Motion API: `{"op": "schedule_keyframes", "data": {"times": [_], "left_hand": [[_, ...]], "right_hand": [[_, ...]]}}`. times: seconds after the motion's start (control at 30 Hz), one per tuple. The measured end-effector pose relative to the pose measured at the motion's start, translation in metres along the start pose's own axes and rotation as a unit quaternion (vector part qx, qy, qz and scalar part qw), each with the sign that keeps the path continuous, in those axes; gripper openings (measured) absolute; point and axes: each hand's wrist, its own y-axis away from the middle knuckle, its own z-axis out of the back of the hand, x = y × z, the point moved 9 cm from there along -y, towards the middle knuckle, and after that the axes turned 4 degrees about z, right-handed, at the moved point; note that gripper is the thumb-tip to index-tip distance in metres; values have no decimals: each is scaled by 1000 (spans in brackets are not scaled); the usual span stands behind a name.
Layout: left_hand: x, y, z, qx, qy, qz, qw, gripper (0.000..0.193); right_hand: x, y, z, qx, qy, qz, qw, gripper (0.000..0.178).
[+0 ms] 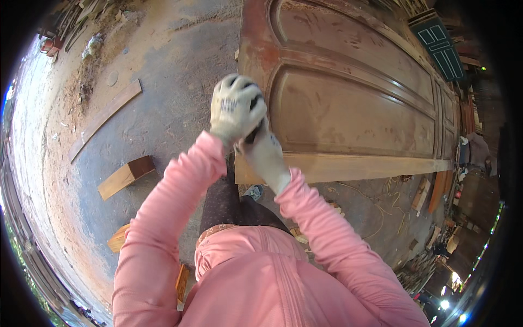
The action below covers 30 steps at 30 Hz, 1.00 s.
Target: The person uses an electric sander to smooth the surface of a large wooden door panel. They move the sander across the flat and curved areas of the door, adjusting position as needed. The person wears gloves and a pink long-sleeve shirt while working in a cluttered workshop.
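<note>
Plenty of room to pass leftward over the floor, between the left hand and the long plank, a wooden block sitting nearer the body, while the broad panelled door crowds the right hand.

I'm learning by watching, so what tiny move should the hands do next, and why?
Perhaps ease the white-gloved left hand away from the white-gloved right hand, because they overlap closely in view, and neither seems to rest on the brown panelled wooden door nearby.
</note>
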Motion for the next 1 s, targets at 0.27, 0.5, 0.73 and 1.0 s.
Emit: {"op": "schedule_keyframes", "data": {"times": [0.27, 0.5, 0.73, 1.0], "left_hand": [[2, -6, -5, -32, -21, -10, 999, 23], [6, -43, 15, -84, 5, -12, 996, 27], [2, 21, -28, 23, 26, -1, 999, 24], [17, -34, -10, -89, 21, -16, 996, 24]], "right_hand": [[-1, -9, 9, -20, 12, 6, 1000, 67], [11, -57, 14, -14, -1, 12, 1000, 70], [-17, 10, 9, -31, 4, 45, 999, 71], [-3, -55, 17, -38, 51, 39, 997, 62]]}}
